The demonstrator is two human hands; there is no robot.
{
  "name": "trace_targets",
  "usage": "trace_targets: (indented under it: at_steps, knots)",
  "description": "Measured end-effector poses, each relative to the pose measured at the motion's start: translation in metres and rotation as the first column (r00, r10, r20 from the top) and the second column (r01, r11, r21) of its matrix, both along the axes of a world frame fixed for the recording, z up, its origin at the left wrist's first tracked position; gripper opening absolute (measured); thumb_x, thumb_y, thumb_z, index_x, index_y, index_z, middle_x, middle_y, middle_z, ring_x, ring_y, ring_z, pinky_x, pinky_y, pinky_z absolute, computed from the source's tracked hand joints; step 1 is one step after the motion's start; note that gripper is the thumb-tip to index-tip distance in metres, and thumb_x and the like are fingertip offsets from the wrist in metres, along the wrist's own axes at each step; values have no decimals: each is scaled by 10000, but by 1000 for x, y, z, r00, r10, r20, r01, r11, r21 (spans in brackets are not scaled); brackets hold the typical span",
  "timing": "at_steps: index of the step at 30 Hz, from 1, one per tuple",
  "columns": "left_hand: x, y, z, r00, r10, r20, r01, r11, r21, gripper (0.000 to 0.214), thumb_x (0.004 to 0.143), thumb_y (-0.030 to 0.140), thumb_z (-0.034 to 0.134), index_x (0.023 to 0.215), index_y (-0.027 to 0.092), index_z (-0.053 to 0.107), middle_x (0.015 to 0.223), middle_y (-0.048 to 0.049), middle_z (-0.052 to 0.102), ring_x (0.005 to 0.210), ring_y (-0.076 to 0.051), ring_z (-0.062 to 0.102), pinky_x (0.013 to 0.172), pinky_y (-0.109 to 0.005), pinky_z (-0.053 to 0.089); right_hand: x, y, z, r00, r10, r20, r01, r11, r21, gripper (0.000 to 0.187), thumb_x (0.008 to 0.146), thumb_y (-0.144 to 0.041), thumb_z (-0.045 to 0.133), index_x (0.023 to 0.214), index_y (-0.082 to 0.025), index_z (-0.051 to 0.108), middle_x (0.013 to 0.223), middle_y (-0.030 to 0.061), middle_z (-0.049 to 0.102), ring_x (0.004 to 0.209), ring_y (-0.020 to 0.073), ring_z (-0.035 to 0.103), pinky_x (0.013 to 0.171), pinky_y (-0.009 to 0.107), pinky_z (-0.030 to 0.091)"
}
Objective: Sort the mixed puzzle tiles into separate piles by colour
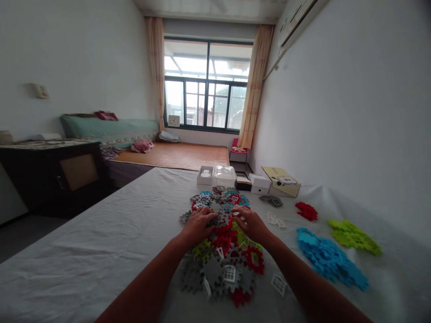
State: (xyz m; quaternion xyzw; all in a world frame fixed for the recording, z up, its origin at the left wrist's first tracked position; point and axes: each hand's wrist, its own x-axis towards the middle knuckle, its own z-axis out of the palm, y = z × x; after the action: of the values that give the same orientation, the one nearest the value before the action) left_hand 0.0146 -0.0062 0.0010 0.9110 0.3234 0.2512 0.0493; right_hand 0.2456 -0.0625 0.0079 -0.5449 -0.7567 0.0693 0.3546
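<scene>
A long heap of plastic building tiles with toothed edges point(213, 264), in grey, red, lime green and blue, lies on the cloth in front of me. My left hand point(199, 224) rests on the heap's left side, fingers stretched over grey tiles. Across from it, my right hand point(251, 220) has its fingers bent inward at the heap's right side; whatever is between the fingertips is too small to make out. Red tiles point(225, 237) show between the two hands. White window-shaped pieces, one an arched window piece point(229, 273), lie among the tiles nearer me.
Sorted to the right are blue tiles point(328, 258), lime green tiles point(353, 236), red tiles point(306, 211), grey tiles point(271, 201) and white window pieces point(276, 220). Behind the heap stand a clear plastic container point(224, 176), small boxes and a yellow box point(282, 181).
</scene>
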Motion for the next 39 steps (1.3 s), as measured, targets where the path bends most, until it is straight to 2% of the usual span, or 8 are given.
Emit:
trace_targets:
  at_steps: [4,10,15,20,27,30,34,39]
  knots:
    - [0,-3,5,1000,28,-1,-28,999,39,234,779,297,618,1004,303,679,977,-35,600,971,-222,525,871,-352,397,-4,-2,-12,996,-38,-87,44,997,68,240,864,-245,468,1048,-238,622,1095,59,643,1043,205,585,917,400,461]
    - [7,-8,15,989,-80,122,71,995,73,253,898,332,474,1073,292,651,970,-35,631,966,-195,521,881,-327,388,-18,-19,3,998,54,-33,-48,986,162,351,880,-293,492,1229,-270,532,1243,57,570,1146,196,513,994,383,400]
    - [11,-14,16,972,-126,197,118,992,50,284,895,338,483,1131,264,621,1006,-44,635,972,-185,531,894,-314,411,-18,-24,17,999,47,-15,-45,993,112,221,894,-343,476,1005,-279,656,981,17,688,936,180,602,869,325,464]
    - [11,-13,14,965,-98,242,86,995,59,292,906,308,459,1160,253,591,1065,-42,625,997,-173,542,903,-317,432,58,18,31,959,-276,-71,276,961,-4,336,872,-402,452,1082,-195,613,866,44,717,759,190,661,705,301,505]
    - [10,-11,12,976,-125,177,114,991,71,249,906,250,455,1073,252,640,971,-33,646,941,-164,555,873,-302,445,162,62,23,788,-602,132,615,780,-118,295,813,-300,458,936,-132,667,821,125,716,787,230,668,698,317,483]
    - [9,-9,11,975,-120,189,107,991,79,253,909,248,449,1078,244,637,971,-41,643,949,-168,550,876,-308,443,168,58,12,779,-575,251,615,778,-126,321,837,-264,408,984,-146,668,972,146,702,925,252,642,794,345,460]
    - [8,-7,11,972,-128,197,112,990,89,257,912,250,441,1077,237,638,964,-46,641,952,-170,550,870,-306,444,151,37,-15,843,-354,405,464,859,-214,286,815,-318,480,969,-201,690,1057,86,694,1010,229,612,895,315,433]
    - [10,-7,8,977,-154,151,143,986,82,251,904,226,445,1052,243,647,958,-36,645,939,-165,558,867,-295,442,120,4,-45,828,-271,491,428,871,-240,482,869,-338,391,1259,-94,536,1349,160,491,1264,237,420,1072,351,281]
